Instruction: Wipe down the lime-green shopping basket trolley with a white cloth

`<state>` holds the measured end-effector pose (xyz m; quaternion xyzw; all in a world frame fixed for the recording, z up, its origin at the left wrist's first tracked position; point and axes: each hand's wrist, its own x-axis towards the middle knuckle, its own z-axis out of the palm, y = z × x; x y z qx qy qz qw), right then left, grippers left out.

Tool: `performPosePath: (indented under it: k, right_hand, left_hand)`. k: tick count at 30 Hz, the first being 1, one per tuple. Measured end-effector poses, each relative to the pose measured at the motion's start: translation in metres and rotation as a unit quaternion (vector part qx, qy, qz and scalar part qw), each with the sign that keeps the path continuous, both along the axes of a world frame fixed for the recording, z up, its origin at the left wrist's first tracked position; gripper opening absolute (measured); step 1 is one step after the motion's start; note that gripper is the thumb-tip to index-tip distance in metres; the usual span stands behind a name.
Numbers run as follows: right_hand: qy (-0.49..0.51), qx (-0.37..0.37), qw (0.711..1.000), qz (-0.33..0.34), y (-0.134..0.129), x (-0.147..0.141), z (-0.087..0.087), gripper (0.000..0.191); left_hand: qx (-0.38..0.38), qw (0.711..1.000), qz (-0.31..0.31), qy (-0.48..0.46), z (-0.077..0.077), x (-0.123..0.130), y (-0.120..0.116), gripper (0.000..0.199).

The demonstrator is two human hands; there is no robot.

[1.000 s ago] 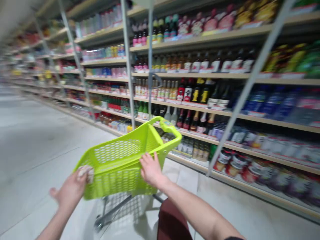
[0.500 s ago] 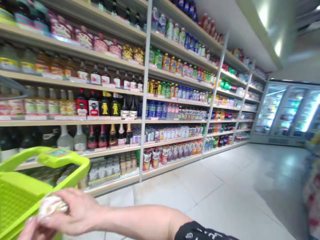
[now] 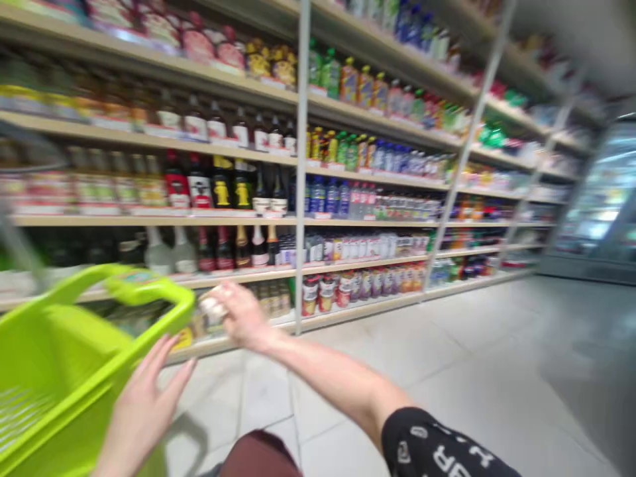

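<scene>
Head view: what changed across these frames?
The white packet went from the left hand to the right hand, which moved up and out toward the drinks shelf. The left hand is now open. The view swung right. The lime-green basket stays beside the left hand.

A small pale packet (image 3: 213, 306), blurred by motion, is pinched in the right hand (image 3: 241, 316), which is raised before shelves of bottles (image 3: 149, 220). The left hand (image 3: 144, 414) is held open just beside the rim of a lime-green plastic shopping basket (image 3: 59, 351), above a tiled floor (image 3: 397, 358).
</scene>
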<state>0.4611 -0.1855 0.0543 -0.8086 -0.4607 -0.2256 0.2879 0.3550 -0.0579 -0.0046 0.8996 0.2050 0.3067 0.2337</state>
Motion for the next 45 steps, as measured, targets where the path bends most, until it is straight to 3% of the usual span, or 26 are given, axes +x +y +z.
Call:
performPosePath:
  k: [2, 4, 7, 10, 15, 17, 19, 23, 25, 27, 32, 34, 36, 41, 43, 45]
  right_hand:
    - [-0.026, 0.033, 0.999, -0.015, 0.005, 0.022, 0.013, 0.043]
    - [-0.067, 0.068, 0.995, -0.003, 0.022, 0.040, 0.017, 0.044]
    - [-0.131, 0.088, 0.985, 0.070, 0.056, 0.044, 0.006, 0.041]
    - [-0.162, 0.082, 0.975, 0.128, 0.083, 0.026, -0.026, 0.037]
    - [-0.170, 0.023, 0.962, 0.210, 0.102, -0.008, -0.107, 0.031]
    - [-0.174, 0.014, 0.952, 0.249, 0.105, -0.016, -0.123, 0.031]
    - [-0.173, 0.041, 0.947, 0.269, 0.108, -0.016, -0.121, 0.033]
    - [-0.121, 0.174, 0.958, 0.193, 0.123, 0.005, -0.097, 0.038]
    - [-0.109, 0.192, 0.957, 0.189, 0.130, 0.013, -0.100, 0.038]
    - [-0.127, 0.156, 0.949, 0.242, 0.133, 0.013, -0.121, 0.040]
    - [-0.185, 0.068, 0.926, 0.323, 0.134, -0.010, -0.206, 0.038]
    - [-0.199, 0.040, 0.915, 0.350, 0.131, -0.017, -0.218, 0.039]
    - [-0.189, 0.049, 0.919, 0.343, 0.125, -0.017, -0.204, 0.038]
    - [-0.126, 0.202, 0.951, 0.196, 0.131, 0.001, -0.118, 0.034]
    - [-0.137, 0.215, 0.946, 0.200, 0.139, 0.006, -0.106, 0.033]
    - [-0.148, 0.212, 0.940, 0.221, 0.144, 0.002, -0.117, 0.033]
  left_hand:
    - [0.097, 0.994, 0.044, -0.040, -0.014, -0.007, 0.028, 0.049]
    - [0.144, 0.982, 0.116, 0.024, -0.029, -0.019, 0.055, 0.053]
    - [0.167, 0.969, 0.139, 0.121, -0.045, -0.042, 0.075, 0.058]
    - [0.140, 0.965, 0.159, 0.154, -0.050, -0.058, 0.076, 0.062]
    - [0.133, 0.960, 0.147, 0.198, -0.045, -0.070, 0.072, 0.068]
    - [0.126, 0.954, 0.152, 0.227, -0.039, -0.074, 0.071, 0.069]
    - [0.114, 0.947, 0.155, 0.259, -0.033, -0.078, 0.068, 0.070]
    - [0.069, 0.944, 0.147, 0.287, -0.032, -0.085, 0.070, 0.073]
    - [0.065, 0.943, 0.161, 0.283, -0.037, -0.086, 0.073, 0.074]
    - [0.064, 0.945, 0.171, 0.273, -0.041, -0.086, 0.076, 0.075]
    - [0.062, 0.944, 0.179, 0.269, -0.044, -0.084, 0.081, 0.076]
    - [0.065, 0.944, 0.176, 0.271, -0.044, -0.085, 0.085, 0.076]
    - [0.071, 0.943, 0.174, 0.273, -0.044, -0.087, 0.087, 0.075]
    - [0.100, 0.943, 0.195, 0.250, -0.052, -0.090, 0.093, 0.073]
    - [0.097, 0.948, 0.197, 0.232, -0.057, -0.089, 0.096, 0.073]
    - [0.096, 0.951, 0.197, 0.218, -0.060, -0.089, 0.098, 0.073]
